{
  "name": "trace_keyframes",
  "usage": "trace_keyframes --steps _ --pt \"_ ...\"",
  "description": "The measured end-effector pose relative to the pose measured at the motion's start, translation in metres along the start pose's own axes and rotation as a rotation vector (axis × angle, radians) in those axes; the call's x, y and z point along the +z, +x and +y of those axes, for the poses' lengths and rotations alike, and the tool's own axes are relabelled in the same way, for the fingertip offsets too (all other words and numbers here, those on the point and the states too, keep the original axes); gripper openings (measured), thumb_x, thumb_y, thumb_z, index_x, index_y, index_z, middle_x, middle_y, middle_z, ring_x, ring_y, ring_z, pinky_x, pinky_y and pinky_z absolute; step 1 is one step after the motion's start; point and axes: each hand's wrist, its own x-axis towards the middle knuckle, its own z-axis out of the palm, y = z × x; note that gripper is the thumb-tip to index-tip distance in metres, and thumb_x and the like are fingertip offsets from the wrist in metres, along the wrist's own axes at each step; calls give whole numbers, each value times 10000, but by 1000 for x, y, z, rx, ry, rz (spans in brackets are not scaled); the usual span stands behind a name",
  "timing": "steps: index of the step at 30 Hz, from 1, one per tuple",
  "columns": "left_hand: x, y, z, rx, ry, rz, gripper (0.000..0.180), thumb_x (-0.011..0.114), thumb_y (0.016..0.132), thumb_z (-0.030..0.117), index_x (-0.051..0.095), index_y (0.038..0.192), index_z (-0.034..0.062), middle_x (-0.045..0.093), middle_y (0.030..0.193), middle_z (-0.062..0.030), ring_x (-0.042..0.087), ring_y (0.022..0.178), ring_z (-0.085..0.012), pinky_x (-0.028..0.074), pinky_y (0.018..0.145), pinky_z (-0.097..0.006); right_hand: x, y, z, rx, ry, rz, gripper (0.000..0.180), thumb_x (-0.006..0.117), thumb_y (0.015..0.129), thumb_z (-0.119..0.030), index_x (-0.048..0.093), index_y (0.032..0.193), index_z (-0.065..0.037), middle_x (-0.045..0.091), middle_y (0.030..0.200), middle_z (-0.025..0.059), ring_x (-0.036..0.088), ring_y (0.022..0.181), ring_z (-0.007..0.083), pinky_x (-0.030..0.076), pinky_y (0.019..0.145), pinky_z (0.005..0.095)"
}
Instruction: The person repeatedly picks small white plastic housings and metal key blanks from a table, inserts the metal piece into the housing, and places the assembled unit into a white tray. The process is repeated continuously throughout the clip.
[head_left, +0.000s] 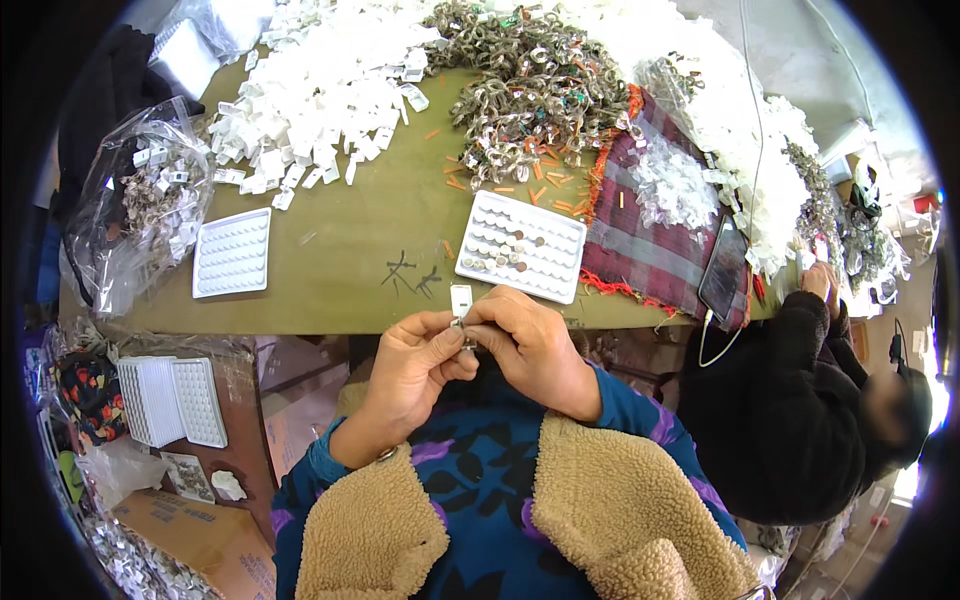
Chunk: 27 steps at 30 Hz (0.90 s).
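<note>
Both my hands meet just off the table's near edge, around a small white plastic piece that stands upright with a dark slot in it. My left hand pinches close below it, thumb against fingertips. From the other side, the thumb and fingers of my right hand press in at the same spot. A tiny shiny bit shows between the fingertips, too small to name. Just beyond my hands lies a white tray with rows of round wells, several holding small white, silvery or brown round pieces.
Another welled tray lies left. White plastic pieces and grey-brown looped cords are heaped behind. Orange strips are scattered about. A plaid cloth bears clear pieces and a phone. A co-worker sits at right.
</note>
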Motion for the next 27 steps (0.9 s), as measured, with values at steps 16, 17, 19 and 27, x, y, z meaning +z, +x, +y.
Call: trace_keyframes --steps 16,17,19,27 --pt "-1 -28 6 63 259 31 113 632 921 51 648 1010 -16 701 883 -110 662 638 -130 566 580 -246 20 -7 -5 438 671 81 220 643 965 -145 609 1055 53 646 835 34 588 739 49 484 615 219" --pt "-1 -27 5 54 293 42 110 639 906 44 645 1003 -8 699 885 -106 660 627 -130 566 578 -247 23 -4 -5 523 675 -5 205 654 956 -128 611 1034 57 646 833 39 589 742 50 487 608 222" --pt "-4 -24 3 58 293 26 128 665 909 69 642 1012 -3 700 883 -109 654 625 -115 559 570 -234 28 0 -5 627 650 -57 147 704 902 -71 635 941 52 652 856 56 594 732 61 480 582 225" --pt "-24 -16 0 -91 -257 -227 259 672 946 202 593 1082 -3 589 826 7 508 574 -25 437 485 -162 10 -2 -10 -121 180 -73 362 811 747 -81 712 1092 -41 597 1117 148 581 946 245 503 785 344"
